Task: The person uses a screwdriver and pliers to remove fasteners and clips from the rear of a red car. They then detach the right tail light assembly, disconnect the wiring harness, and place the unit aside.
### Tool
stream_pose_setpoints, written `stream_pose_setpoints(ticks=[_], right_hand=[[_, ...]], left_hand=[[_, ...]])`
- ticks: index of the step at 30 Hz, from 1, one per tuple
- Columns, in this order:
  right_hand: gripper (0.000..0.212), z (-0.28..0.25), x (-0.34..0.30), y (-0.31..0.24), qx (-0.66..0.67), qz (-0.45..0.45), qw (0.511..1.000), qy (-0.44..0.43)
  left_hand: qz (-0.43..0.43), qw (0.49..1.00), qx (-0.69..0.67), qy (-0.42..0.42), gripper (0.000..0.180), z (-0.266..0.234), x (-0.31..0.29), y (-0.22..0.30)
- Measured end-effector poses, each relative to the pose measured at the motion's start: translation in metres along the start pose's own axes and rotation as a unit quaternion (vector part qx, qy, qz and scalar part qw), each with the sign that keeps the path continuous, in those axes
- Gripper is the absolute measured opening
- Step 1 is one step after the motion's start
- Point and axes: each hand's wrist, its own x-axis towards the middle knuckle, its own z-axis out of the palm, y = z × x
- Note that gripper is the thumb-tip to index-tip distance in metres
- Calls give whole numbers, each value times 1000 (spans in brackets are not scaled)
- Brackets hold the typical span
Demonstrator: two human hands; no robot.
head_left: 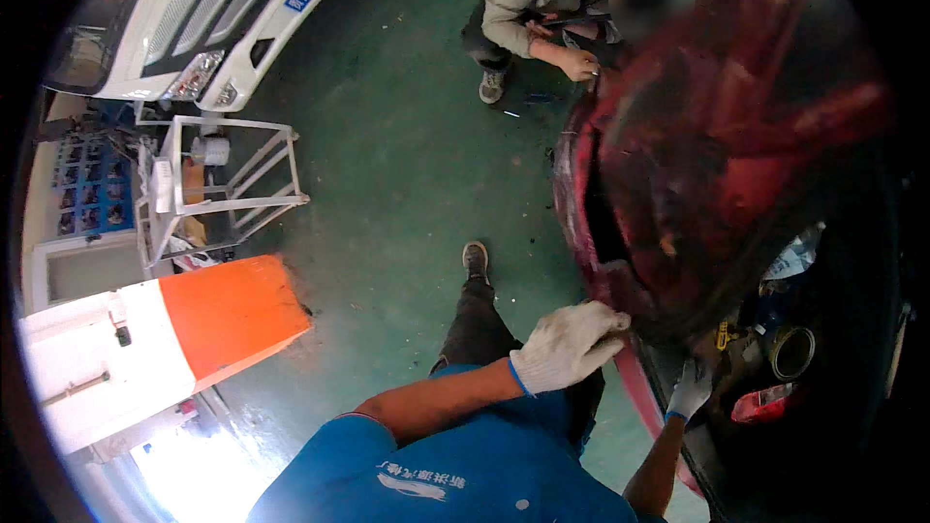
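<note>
Red vehicle body [736,136] fills your right side, its lower edge curving past your knee. Your left hand [567,344], gloved white, lies flat on that edge, fingers together, gripping nothing. Your right hand [691,389], gloved, reaches into the dark cavity below; its grip cannot be determined.

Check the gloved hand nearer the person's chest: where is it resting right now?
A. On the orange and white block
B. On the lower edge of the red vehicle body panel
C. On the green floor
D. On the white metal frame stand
B: the left hand, in a white work glove, lies flat on the lower rim of the red body panel, well apart from the orange and white block and the white frame stand.
</note>
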Motion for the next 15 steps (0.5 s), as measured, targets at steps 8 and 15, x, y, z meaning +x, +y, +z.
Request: stream_pose_setpoints(ticks=[8,15], right_hand=[[29,86,-126,-27,-181,62,974,-121],[40,255,-165,-215,-275,-80,909,-303]], left_hand=[[-384,915,35,-116,47,-124,-122,-270],[-461,822,293,-159,35,-262,-428,-495]])
